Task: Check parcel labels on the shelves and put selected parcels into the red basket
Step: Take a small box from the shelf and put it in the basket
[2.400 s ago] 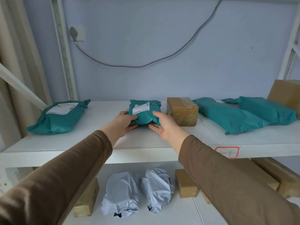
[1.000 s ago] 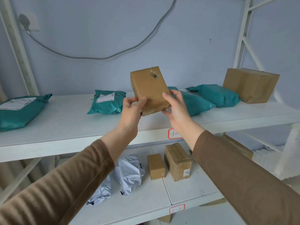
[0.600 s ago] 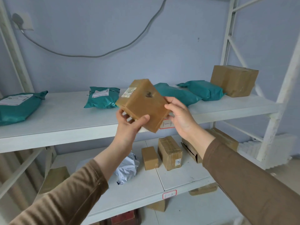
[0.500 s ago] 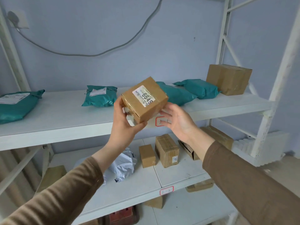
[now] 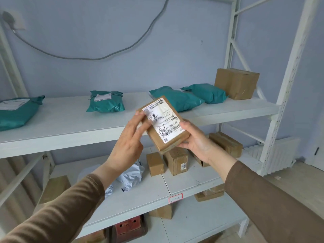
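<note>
Right grip [image 5: 196, 141] holds taped cardboard box [image 5: 164, 124]; left hand's [image 5: 129, 139] fingers touch it.

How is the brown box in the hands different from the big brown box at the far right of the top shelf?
The held box is smaller and flatter; the shelf box is bulkier. The held box is tilted in the air between the left hand and right hand; the shelf box rests flat. The held box shows a large white label; the shelf box shows none. Both are taped brown cardboard.
</note>
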The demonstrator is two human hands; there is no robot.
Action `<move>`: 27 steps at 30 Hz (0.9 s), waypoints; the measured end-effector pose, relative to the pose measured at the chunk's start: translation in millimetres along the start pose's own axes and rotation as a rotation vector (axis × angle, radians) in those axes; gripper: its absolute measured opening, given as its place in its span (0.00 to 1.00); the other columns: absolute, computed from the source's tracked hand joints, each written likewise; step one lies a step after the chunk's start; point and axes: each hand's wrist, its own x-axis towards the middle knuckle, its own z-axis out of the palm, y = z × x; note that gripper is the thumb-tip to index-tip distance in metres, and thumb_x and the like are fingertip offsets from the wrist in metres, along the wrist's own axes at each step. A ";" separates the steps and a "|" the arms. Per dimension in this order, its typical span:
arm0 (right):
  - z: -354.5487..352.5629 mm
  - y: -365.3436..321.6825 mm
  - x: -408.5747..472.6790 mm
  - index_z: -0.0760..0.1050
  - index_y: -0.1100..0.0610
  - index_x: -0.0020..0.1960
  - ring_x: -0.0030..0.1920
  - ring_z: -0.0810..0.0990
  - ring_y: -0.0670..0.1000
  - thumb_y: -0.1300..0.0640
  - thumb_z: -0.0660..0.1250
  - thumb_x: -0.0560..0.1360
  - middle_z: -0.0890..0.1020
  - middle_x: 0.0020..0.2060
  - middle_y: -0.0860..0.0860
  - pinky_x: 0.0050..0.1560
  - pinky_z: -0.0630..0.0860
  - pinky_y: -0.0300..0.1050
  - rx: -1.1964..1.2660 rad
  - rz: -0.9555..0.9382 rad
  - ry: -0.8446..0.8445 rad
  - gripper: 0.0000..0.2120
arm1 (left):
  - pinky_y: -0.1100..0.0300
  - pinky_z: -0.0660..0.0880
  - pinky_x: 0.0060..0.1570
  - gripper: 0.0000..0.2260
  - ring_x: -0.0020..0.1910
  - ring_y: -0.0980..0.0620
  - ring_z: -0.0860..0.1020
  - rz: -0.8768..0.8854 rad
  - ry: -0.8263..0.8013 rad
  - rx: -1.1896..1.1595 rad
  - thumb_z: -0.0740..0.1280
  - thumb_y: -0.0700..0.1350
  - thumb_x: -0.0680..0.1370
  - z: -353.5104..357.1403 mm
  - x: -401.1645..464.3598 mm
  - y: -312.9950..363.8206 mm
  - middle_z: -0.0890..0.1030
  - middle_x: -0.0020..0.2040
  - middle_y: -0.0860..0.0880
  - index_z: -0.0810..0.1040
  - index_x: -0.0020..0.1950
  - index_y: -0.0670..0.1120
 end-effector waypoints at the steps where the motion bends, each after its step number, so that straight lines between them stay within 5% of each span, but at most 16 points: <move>1: -2.2 -2.0 -1.3 0.71 0.47 0.74 0.64 0.82 0.54 0.45 0.67 0.77 0.84 0.62 0.51 0.64 0.78 0.58 -0.100 -0.042 0.022 0.26 | 0.55 0.54 0.82 0.43 0.84 0.50 0.53 -0.139 0.009 -0.120 0.65 0.23 0.72 -2.5 -3.4 1.3 0.56 0.84 0.44 0.59 0.82 0.50; 4: -10.0 -14.1 -5.0 0.72 0.44 0.73 0.62 0.82 0.47 0.45 0.72 0.73 0.82 0.64 0.49 0.61 0.78 0.48 -0.370 -0.131 -0.020 0.29 | 0.55 0.56 0.82 0.31 0.82 0.59 0.56 -0.473 0.109 -0.495 0.63 0.43 0.82 -12.0 1.1 1.0 0.58 0.84 0.52 0.56 0.83 0.55; 6: -11.2 -24.7 -3.5 0.74 0.44 0.72 0.63 0.79 0.44 0.41 0.74 0.68 0.77 0.65 0.47 0.63 0.76 0.43 -0.570 -0.153 -0.100 0.34 | 0.54 0.62 0.78 0.31 0.81 0.59 0.62 -0.576 0.028 -0.722 0.64 0.59 0.81 -21.9 14.4 1.3 0.63 0.82 0.54 0.58 0.82 0.59; 10: -3.7 -43.2 3.0 0.78 0.44 0.69 0.64 0.78 0.44 0.42 0.76 0.69 0.75 0.68 0.45 0.62 0.77 0.39 -0.755 -0.125 -0.260 0.29 | 0.63 0.77 0.61 0.36 0.68 0.56 0.79 -0.644 -0.430 -0.921 0.80 0.60 0.68 -32.0 29.5 6.7 0.79 0.71 0.54 0.72 0.74 0.66; 12: -0.5 -50.7 6.5 0.77 0.45 0.71 0.63 0.80 0.46 0.49 0.76 0.74 0.76 0.67 0.47 0.58 0.79 0.38 -0.725 -0.141 -0.215 0.26 | 0.59 0.78 0.60 0.38 0.62 0.54 0.83 -0.705 -0.485 -0.974 0.82 0.62 0.65 -30.2 27.4 10.2 0.84 0.64 0.56 0.74 0.73 0.67; 15: 3.0 -54.2 10.2 0.68 0.39 0.76 0.61 0.83 0.52 0.41 0.74 0.72 0.80 0.65 0.53 0.57 0.80 0.44 -0.495 -0.187 0.020 0.34 | 0.54 0.79 0.59 0.32 0.59 0.51 0.85 -0.830 -0.329 -1.107 0.78 0.55 0.74 -18.4 20.6 21.7 0.86 0.61 0.54 0.72 0.77 0.61; 18: 5.5 -41.3 10.8 0.62 0.39 0.79 0.71 0.71 0.42 0.35 0.68 0.75 0.73 0.73 0.44 0.76 0.66 0.52 -0.296 -0.241 0.244 0.35 | 0.53 0.80 0.56 0.24 0.56 0.52 0.85 -0.928 -0.163 -1.167 0.69 0.57 0.81 -4.5 19.4 38.8 0.87 0.59 0.50 0.70 0.77 0.60; 20: 9.8 -22.4 8.3 0.58 0.40 0.81 0.74 0.67 0.42 0.33 0.65 0.76 0.69 0.77 0.41 0.79 0.59 0.59 -0.215 -0.174 0.233 0.38 | 0.48 0.78 0.62 0.21 0.59 0.52 0.84 -0.974 -0.088 -1.236 0.64 0.59 0.83 3.4 21.1 47.3 0.86 0.60 0.50 0.70 0.76 0.60; 23: 18.9 4.8 0.6 0.59 0.36 0.79 0.72 0.73 0.48 0.30 0.62 0.76 0.76 0.71 0.40 0.73 0.66 0.62 -0.138 -0.093 0.131 0.34 | 0.41 0.73 0.70 0.21 0.63 0.51 0.82 -1.014 -0.004 -1.324 0.63 0.60 0.83 12.9 24.1 58.8 0.85 0.63 0.51 0.71 0.75 0.59; 27: 24.4 21.1 -7.7 0.60 0.36 0.79 0.63 0.82 0.43 0.37 0.63 0.75 0.80 0.67 0.40 0.59 0.77 0.47 -0.043 -0.099 0.110 0.33 | 0.40 0.71 0.72 0.20 0.68 0.49 0.79 -1.016 0.048 -1.379 0.62 0.60 0.83 24.4 24.6 73.5 0.84 0.65 0.51 0.71 0.75 0.59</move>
